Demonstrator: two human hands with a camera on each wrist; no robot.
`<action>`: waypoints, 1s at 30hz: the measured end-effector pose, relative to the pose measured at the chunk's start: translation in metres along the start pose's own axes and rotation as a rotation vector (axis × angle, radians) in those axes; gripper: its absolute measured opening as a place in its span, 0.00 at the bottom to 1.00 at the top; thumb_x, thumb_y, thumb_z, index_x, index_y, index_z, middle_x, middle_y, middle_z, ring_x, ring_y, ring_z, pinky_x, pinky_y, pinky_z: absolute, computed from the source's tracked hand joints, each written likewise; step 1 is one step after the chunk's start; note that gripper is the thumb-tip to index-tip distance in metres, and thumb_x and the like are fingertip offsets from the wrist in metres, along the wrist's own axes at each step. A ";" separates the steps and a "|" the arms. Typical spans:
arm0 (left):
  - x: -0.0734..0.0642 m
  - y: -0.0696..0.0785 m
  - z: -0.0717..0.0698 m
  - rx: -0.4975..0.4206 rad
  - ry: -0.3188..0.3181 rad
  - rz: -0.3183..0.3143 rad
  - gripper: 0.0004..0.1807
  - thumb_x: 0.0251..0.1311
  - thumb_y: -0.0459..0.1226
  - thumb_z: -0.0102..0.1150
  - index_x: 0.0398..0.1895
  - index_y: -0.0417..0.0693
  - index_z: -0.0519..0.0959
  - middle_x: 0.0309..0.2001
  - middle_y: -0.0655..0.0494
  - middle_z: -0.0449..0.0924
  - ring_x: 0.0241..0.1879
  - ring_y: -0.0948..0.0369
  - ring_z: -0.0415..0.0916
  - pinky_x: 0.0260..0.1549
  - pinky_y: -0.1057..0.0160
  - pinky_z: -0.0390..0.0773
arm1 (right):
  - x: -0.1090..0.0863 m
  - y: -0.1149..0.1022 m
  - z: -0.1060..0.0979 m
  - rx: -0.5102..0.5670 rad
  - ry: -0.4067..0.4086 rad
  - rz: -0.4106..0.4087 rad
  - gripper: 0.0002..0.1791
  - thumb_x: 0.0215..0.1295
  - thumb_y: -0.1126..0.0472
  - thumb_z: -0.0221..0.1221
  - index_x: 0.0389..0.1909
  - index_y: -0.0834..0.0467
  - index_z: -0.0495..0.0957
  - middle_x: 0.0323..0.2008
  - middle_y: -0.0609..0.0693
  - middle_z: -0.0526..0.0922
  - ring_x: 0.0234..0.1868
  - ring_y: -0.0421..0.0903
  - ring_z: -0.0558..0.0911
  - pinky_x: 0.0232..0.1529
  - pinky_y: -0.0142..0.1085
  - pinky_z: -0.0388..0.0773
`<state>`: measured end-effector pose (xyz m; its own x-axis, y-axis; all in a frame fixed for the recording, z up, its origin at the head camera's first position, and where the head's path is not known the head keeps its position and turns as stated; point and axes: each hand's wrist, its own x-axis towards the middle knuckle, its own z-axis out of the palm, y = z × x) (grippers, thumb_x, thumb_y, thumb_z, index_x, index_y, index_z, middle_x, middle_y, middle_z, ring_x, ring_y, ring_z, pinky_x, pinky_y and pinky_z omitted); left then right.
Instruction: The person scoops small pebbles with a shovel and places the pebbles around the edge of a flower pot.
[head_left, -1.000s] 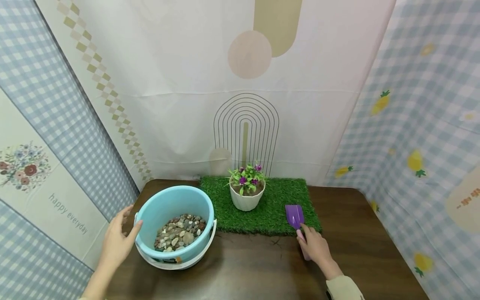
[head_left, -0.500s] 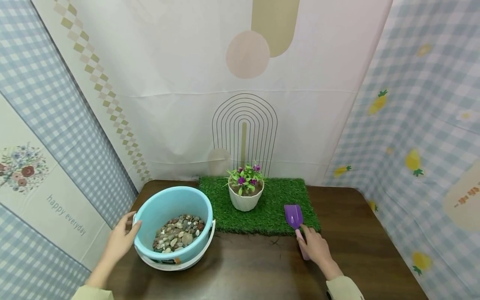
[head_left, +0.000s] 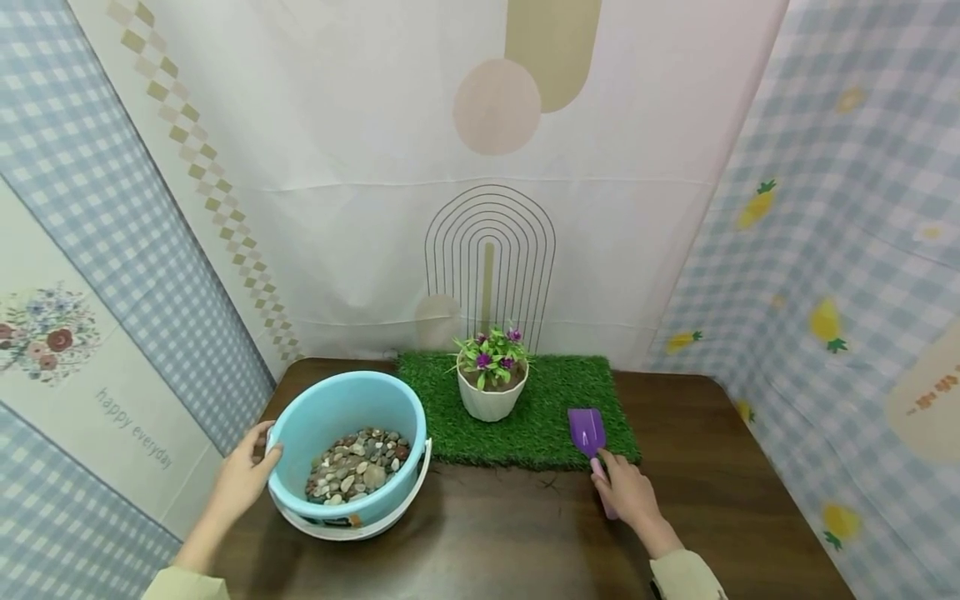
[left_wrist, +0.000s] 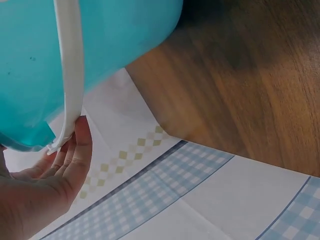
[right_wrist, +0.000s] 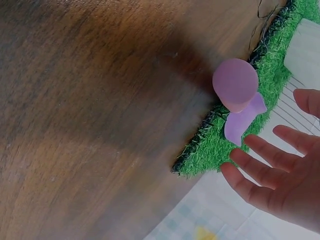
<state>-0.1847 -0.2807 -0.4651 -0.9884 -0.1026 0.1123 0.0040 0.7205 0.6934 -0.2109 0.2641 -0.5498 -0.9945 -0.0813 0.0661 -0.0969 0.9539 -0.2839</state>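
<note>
A light blue bucket (head_left: 311,421) with pebbles (head_left: 363,467) inside stands at the left of the table in the head view. My left hand (head_left: 238,479) holds its left rim, thumb on the near side. The left wrist view shows my curled fingertips beside the white bucket handle (left_wrist: 70,60), where it joins the rim. A toy shovel (head_left: 587,431) has a purple blade over the grass mat and a pink handle (right_wrist: 235,82). My right hand (head_left: 630,492) is next to that handle; in the right wrist view its fingers are spread, with a gap to the shovel.
A white flowerpot (head_left: 491,406) with purple flowers stands on the green grass mat (head_left: 555,392) at the back of the brown wooden table (head_left: 510,533). A white cloth (head_left: 360,250) hangs behind; checked cloths (head_left: 810,233) hang at the sides.
My left hand has closed in on the bucket's left rim and now grips it, its fingers drawn together. The right hand and the shovel have hardly moved.
</note>
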 end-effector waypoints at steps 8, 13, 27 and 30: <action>0.002 0.003 -0.003 0.015 0.001 0.019 0.27 0.66 0.35 0.49 0.63 0.26 0.60 0.45 0.27 0.73 0.41 0.37 0.78 0.31 0.53 0.84 | 0.003 -0.003 -0.001 0.002 0.012 -0.006 0.27 0.63 0.57 0.60 0.59 0.68 0.70 0.49 0.69 0.77 0.45 0.65 0.79 0.39 0.58 0.81; 0.001 0.005 -0.005 0.034 -0.021 0.016 0.27 0.66 0.35 0.49 0.63 0.26 0.59 0.46 0.28 0.72 0.43 0.36 0.78 0.34 0.50 0.85 | 0.004 -0.002 0.000 0.015 0.010 -0.008 0.27 0.63 0.58 0.60 0.59 0.68 0.70 0.49 0.69 0.77 0.45 0.65 0.79 0.38 0.57 0.81; 0.009 0.022 0.009 0.033 -0.089 0.027 0.27 0.64 0.33 0.49 0.64 0.29 0.61 0.50 0.30 0.73 0.45 0.41 0.78 0.31 0.56 0.85 | 0.001 0.000 0.001 0.019 0.022 -0.013 0.26 0.62 0.58 0.60 0.58 0.68 0.71 0.48 0.69 0.77 0.44 0.65 0.79 0.38 0.57 0.81; 0.009 0.027 0.015 0.026 -0.094 0.019 0.27 0.64 0.34 0.49 0.65 0.31 0.61 0.52 0.31 0.73 0.46 0.42 0.78 0.30 0.58 0.86 | 0.001 0.001 0.000 0.015 0.025 -0.020 0.26 0.62 0.58 0.60 0.58 0.69 0.71 0.47 0.69 0.78 0.44 0.65 0.79 0.37 0.57 0.81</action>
<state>-0.1958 -0.2522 -0.4563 -0.9981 -0.0248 0.0565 0.0197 0.7395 0.6729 -0.2121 0.2644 -0.5500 -0.9910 -0.0933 0.0957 -0.1179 0.9476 -0.2971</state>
